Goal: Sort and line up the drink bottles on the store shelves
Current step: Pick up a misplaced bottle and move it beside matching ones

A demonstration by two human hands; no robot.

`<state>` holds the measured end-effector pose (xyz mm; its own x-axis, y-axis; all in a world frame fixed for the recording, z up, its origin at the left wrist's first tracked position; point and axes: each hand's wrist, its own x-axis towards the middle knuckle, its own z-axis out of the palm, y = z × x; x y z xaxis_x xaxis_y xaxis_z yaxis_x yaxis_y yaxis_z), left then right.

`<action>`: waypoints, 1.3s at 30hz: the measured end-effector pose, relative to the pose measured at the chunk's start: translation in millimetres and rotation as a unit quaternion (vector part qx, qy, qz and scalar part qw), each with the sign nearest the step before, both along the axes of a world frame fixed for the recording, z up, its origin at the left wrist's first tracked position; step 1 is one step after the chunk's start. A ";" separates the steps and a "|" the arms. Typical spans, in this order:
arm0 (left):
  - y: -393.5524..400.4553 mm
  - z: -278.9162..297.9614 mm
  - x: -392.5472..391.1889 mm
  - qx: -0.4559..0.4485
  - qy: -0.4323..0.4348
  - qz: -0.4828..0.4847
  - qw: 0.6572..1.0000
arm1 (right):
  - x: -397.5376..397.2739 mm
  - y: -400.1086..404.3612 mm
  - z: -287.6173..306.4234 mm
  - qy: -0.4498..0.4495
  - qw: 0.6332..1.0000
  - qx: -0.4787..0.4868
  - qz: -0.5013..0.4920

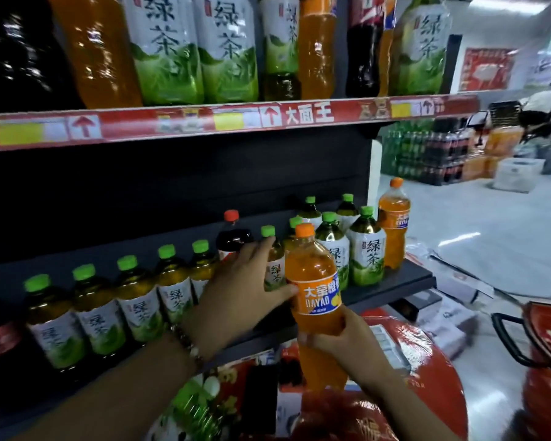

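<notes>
My right hand (341,337) grips the lower body of an orange soda bottle (315,281) with an orange cap, held in front of the middle shelf (392,283). My left hand (239,288) reaches among the green tea bottles; its fingers lie against a green-capped tea bottle (272,259) and its thumb touches the orange bottle's label. A row of green tea bottles (134,300) runs along the shelf's front to the left. A cola bottle (233,237) with a red cap stands behind my left hand. Another orange soda bottle (393,222) stands at the shelf's right end.
The upper shelf (236,120) carries large green tea, orange soda and cola bottles. A red shopping basket (547,342) sits at the lower right. Stacked drink packs (427,154) stand on the floor in the background. Red-wrapped goods (427,370) lie below the shelf.
</notes>
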<state>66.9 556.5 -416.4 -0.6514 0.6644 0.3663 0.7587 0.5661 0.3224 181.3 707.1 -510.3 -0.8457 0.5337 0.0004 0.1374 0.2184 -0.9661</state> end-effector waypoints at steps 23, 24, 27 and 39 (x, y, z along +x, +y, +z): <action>57.2 -64.8 -52.5 0.083 0.163 -0.008 0.983 | -53.8 70.8 -48.0 0.063 0.993 -0.090 -0.052; 46.3 -67.8 -45.6 0.130 0.069 -0.016 0.989 | -52.0 69.1 -47.9 0.065 0.992 -0.097 -0.052; 13.3 -80.7 -33.4 0.262 -0.108 -0.014 0.959 | -45.5 61.8 -48.1 0.076 0.989 -0.114 -0.048; -62.3 -110.7 -59.3 0.446 -0.220 0.046 0.866 | -110.6 20.8 -24.5 0.130 0.988 -0.080 -0.012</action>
<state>7.6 494.1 -527.1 -0.8935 0.1824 0.4104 0.4163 -0.0063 0.9092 70.6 728.0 -534.9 -0.8155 0.5641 0.1294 -0.1164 0.0591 -0.9914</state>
